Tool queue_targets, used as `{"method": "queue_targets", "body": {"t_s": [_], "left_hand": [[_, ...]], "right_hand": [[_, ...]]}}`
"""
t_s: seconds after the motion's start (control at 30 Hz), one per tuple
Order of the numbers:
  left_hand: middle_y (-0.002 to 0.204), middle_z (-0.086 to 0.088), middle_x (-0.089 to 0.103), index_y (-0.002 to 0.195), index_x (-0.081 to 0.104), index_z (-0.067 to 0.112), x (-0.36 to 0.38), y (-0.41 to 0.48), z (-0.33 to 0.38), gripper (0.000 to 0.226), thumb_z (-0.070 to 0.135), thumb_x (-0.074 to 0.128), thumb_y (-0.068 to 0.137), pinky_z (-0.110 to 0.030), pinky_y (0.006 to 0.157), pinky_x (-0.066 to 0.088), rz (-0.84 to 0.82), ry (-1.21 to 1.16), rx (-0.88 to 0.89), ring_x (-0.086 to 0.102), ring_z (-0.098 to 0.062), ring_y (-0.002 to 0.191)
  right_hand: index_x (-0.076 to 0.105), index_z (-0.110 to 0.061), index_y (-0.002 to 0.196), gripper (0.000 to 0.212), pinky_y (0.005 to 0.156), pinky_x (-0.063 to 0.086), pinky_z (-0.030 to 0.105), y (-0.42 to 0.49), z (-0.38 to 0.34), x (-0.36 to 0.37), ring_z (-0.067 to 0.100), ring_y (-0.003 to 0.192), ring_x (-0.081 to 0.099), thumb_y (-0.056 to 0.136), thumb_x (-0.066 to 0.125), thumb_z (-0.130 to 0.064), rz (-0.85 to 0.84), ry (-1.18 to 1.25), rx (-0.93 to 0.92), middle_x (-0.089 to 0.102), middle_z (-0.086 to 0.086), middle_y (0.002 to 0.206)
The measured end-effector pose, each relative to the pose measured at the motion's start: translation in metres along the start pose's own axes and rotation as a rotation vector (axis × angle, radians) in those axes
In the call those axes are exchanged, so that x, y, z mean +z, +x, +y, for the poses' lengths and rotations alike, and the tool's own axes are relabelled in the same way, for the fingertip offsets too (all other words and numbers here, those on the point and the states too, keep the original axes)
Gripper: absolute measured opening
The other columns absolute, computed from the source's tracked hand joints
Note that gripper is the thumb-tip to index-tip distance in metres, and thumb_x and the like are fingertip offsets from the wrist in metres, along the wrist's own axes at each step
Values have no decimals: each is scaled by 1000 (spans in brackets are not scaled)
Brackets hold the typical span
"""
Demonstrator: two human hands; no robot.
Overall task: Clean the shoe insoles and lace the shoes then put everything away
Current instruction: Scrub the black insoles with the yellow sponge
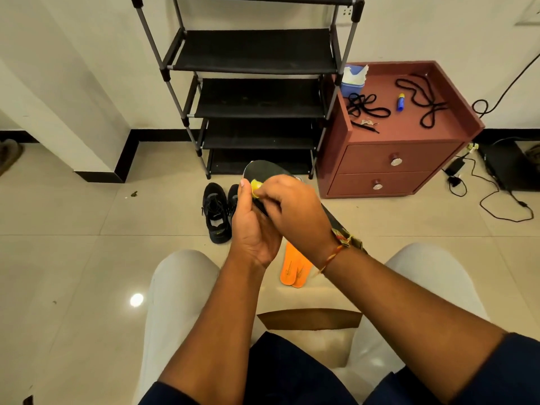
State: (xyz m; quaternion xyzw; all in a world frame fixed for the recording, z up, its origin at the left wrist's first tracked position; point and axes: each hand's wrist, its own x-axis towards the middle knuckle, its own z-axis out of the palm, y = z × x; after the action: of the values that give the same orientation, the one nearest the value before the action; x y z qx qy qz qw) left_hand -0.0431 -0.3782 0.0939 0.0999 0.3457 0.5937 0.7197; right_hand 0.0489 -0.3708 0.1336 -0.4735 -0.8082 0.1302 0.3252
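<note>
right fingers (264, 190) pinching small yellow cloth (255, 187) against long black foam insole (263, 172); left hand (251, 223) gripping insole from beneath, above black lace-less shoes (217, 213). risks: insole bending, slipping onto orange insoles (293, 268) below; laces (368, 105) untouched.

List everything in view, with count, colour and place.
rack: one, black, against wall
cabinet: one, reddish brown, right of rack
laces: two, black, on cabinet top
tissue box: one, blue, cabinet's back left corner
tube: one, blue and yellow, between the laces
shoes: two, black, on floor before rack
orange insoles: two, on floor between the knees
dark insole: one, held up
cloth: one, yellow, on dark insole
cables: black, floor at right
left hand: grips dark insole
right hand: presses cloth
</note>
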Motion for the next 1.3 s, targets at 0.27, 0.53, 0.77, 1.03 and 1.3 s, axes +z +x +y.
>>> {"method": "queue_targets", "body": {"t_s": [0.27,0.53,0.77,1.03,1.3], "left_hand": [[135,-18,63,142,54,9,-1,1,-1,71,64,39,99,-51,114,41,94,49,18,63,-32,123],[137,-18,62,146,46,7,0,4,2,62,51,26,107,-45,104,50,16,-27,100,60,-32,127],[135,-16,63,145,48,8,2,5,5,61,51,30,106,-42,100,53,10,-25,93,61,-29,125],[125,-15,69,129,64,14,13,-8,-3,69,67,31,99,-46,103,51,-84,48,-149,68,-27,111],[123,-15,70,138,59,11,11,-6,-2,74,68,33,99,-38,82,60,-79,28,-180,70,-27,109]], "right_hand": [[75,-11,96,11,74,44,26,-26,9,-4,21,87,61,92,66,-9,-119,-97,-64,70,6,95],[72,-15,97,9,84,45,34,-18,39,-16,24,93,60,91,66,-14,62,-148,135,68,3,97],[66,-20,97,5,70,42,21,-11,37,-18,10,90,57,93,65,-23,69,20,378,62,-4,101],[70,-22,90,7,78,60,40,3,37,-12,13,87,69,90,72,-28,243,557,733,72,-2,92],[66,-23,99,9,72,53,34,5,30,-20,12,88,57,94,67,-30,160,-50,337,64,-7,95]]}}
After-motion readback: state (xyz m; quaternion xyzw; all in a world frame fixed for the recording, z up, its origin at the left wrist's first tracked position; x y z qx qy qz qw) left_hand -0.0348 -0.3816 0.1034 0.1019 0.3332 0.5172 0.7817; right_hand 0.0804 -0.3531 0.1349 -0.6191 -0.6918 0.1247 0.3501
